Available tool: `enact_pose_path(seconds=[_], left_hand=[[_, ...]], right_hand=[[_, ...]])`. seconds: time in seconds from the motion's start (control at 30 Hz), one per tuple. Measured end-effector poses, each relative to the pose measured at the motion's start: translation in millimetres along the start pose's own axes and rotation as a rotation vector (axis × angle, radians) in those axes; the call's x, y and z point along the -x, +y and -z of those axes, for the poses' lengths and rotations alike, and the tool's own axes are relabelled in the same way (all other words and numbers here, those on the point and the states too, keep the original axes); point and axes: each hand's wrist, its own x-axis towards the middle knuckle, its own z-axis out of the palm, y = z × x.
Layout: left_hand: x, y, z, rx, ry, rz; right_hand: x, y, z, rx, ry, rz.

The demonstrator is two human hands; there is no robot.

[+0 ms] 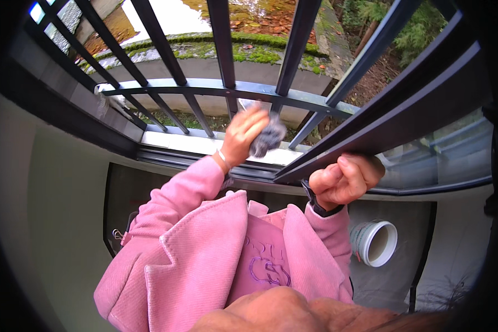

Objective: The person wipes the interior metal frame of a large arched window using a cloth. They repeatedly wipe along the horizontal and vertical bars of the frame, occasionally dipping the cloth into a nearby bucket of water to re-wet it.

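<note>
My left hand (242, 135), with a band at its wrist, holds a bunched grey cloth (267, 135). It reaches through the window opening, just inside the dark metal bars (222, 45) and their cross rail (199, 86). Both hand and cloth are blurred, and the cloth hides part of the rail; whether they touch is hard to tell. On the right, my right hand (348, 178), a black strap around its wrist, curls its fingers at the lower edge of the dark sliding window frame (382, 128). A white sill (178, 142) runs beneath the bars.
Below to the right, a white plastic bucket (375, 244) lies or stands on the grey floor (392, 286). Some pale material (110, 99) hangs at the rail's left end. Past the bars are a mossy ledge (249, 52), shallow water with leaves, and trees.
</note>
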Motion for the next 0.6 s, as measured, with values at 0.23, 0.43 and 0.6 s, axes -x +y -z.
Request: enact_pose_path(seconds=[0.23, 0.43, 0.6], left_hand=[[70, -16, 61, 0.177, 0.405, 0.518], [6, -95, 71, -0.055, 0.779, 0.582], [22, -73, 3, -0.134, 0.708, 0.383]], right_hand=[[-1, -1, -5, -0.005, 0.067, -0.024], [1, -1, -8, -0.041, 0.109, -0.027], [1, 1, -9, -0.04, 0.124, 0.018]])
